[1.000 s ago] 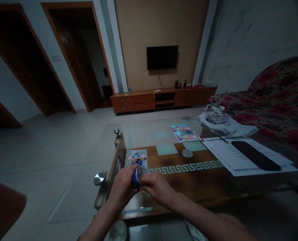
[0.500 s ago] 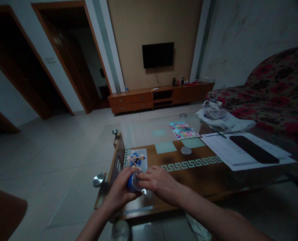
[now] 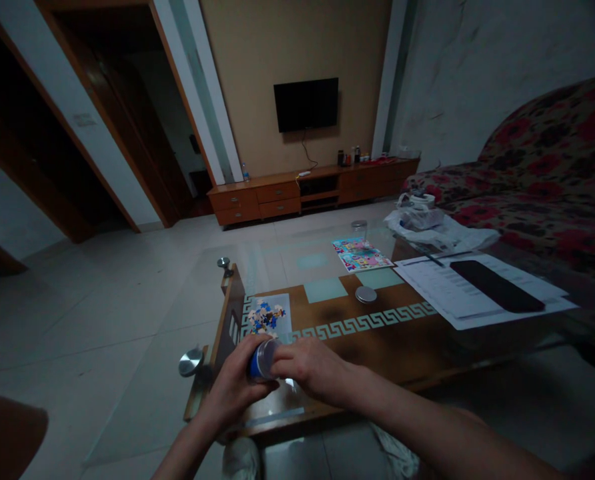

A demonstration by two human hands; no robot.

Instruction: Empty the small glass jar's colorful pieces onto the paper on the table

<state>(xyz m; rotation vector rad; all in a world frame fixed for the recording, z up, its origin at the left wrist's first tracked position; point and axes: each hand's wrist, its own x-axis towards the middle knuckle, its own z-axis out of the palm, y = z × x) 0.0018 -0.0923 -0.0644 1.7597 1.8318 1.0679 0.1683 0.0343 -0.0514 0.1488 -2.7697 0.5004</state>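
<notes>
I held the left hand (image 3: 237, 377) clamped around the blue jar (image 3: 258, 364), fingers over its upper side, thumb beneath, wrist sloping up from the lower left. The jar was tilted above the table (image 3: 372, 353), mouth toward the right. I had the right hand (image 3: 312, 367) extended leftward, fingers bent at that mouth; whether they gripped anything, I could not tell.

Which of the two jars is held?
The jar showing blue, gripped in the left hand, right hand at its clear end; the other jar stands beyond, by the colourful sheet.
</notes>
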